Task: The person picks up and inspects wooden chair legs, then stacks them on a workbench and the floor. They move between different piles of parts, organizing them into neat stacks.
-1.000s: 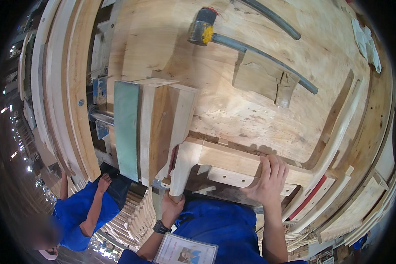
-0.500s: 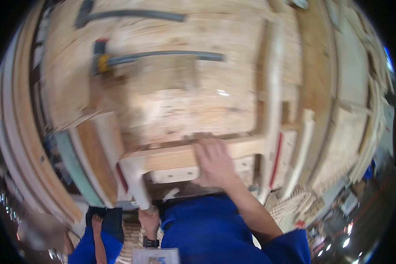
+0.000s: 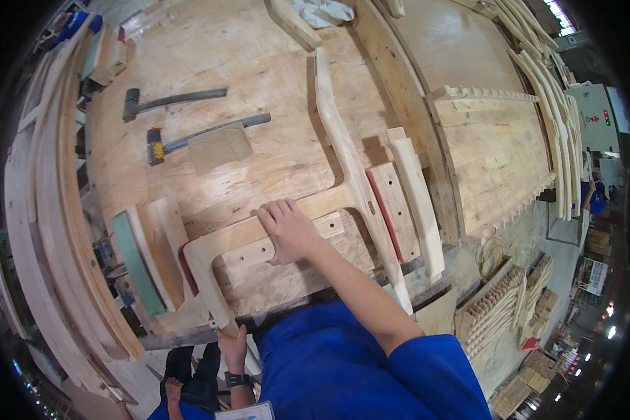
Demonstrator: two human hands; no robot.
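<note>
A pale wooden chair frame (image 3: 241,232) lies on the workbench in front of me, its crossrail joining a short curved leg (image 3: 210,285) on the left to a long curved leg (image 3: 343,150) on the right. My right hand (image 3: 285,227) is closed over the middle of the crossrail, fingers over its far edge. My left hand (image 3: 232,346), a dark watch on its wrist, grips the near end of the short leg at the bench's front edge; part of its fingers is hidden. Under the crossrail sits a drilled wooden block (image 3: 245,255).
Two hammers, one plain black (image 3: 178,100) and one with a yellow band (image 3: 155,147), lie beyond the frame, with a brown sheet (image 3: 220,147) beside them. Red-edged clamping blocks (image 3: 393,210) flank the frame. A co-worker's hand (image 3: 173,388) shows at lower left.
My view has swung, showing more of the right side, and the blur has cleared. Both hands keep their hold on the frame, at about the same places.
</note>
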